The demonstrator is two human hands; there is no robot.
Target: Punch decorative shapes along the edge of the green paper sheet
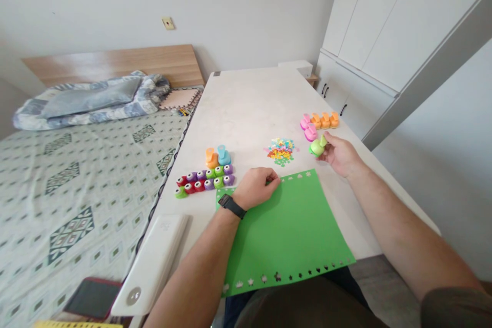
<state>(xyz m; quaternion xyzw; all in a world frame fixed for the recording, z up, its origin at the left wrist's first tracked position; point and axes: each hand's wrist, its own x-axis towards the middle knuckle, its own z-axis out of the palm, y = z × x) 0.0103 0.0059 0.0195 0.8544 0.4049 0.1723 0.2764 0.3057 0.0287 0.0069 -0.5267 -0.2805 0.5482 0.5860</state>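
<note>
Bed (103, 164): between nine and ten o'clock from the green paper (292, 225); patterned pale cover, rumpled quilt (154, 84), wooden headboard (126, 64) against a plain wall (249, 5).
White case (154, 261): nine o'clock, long, along the table's near-left edge.
Small punches (199, 185): ten o'clock, two rows in red, purple and green, an orange and a blue punch behind.
Left hand (255, 187): eleven o'clock, fingers curled at the paper's far edge; whether they pinch it, I cannot tell.
Table (249, 105): white, running away toward twelve; the paper lies at its near end, edges punched with shapes.
Paper shapes (282, 152): twelve o'clock, a many-coloured heap.
Pink and orange punches (315, 121): one o'clock, grouped.
Right hand (340, 154): between one and two, pinching a green punch (317, 147) above the table.
Cupboard (372, 20): one o'clock, tall and white, beyond the table.
</note>
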